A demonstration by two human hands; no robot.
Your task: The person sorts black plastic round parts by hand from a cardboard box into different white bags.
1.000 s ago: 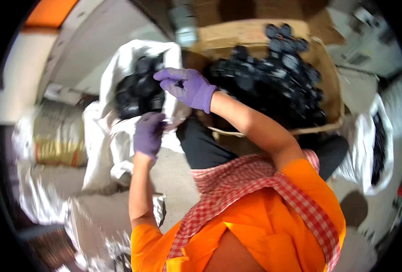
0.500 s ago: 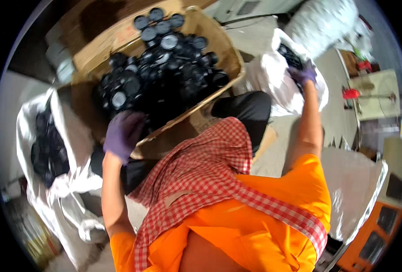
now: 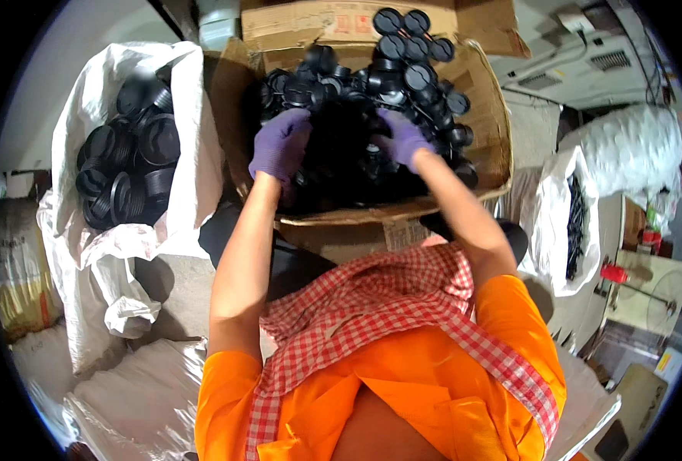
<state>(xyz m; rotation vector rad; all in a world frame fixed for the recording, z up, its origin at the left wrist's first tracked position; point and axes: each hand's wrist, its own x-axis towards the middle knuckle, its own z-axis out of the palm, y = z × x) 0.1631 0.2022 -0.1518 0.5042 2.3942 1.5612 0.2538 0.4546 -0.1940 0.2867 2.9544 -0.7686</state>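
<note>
Both my hands, in purple gloves, are inside a large cardboard box [image 3: 497, 138] heaped with round black plastic parts [image 3: 421, 75] that look like caps with ribbed edges. On the left of the dark middle, my left hand [image 3: 282, 144] has its fingers curled in, and what they close on is lost in shadow. My right hand [image 3: 404, 140] faces it from the right, with thumb and fingers bent around a black plastic part whose outline blurs into the pile. The fingertips of the two hands are apart.
Left of the box, a white woven sack [image 3: 201, 146] holds larger round black parts [image 3: 159, 140]. To the right, another white sack [image 3: 548, 223] contains thin black pieces [image 3: 574, 230]. Behind it lies a stuffed translucent bag [image 3: 633, 146]. A fan [image 3: 658, 307] is at the far right.
My right hand has left the white sack on the right and come into the box. My left hand has moved deeper into the pile. The view has turned, bringing the box nearer the middle.
</note>
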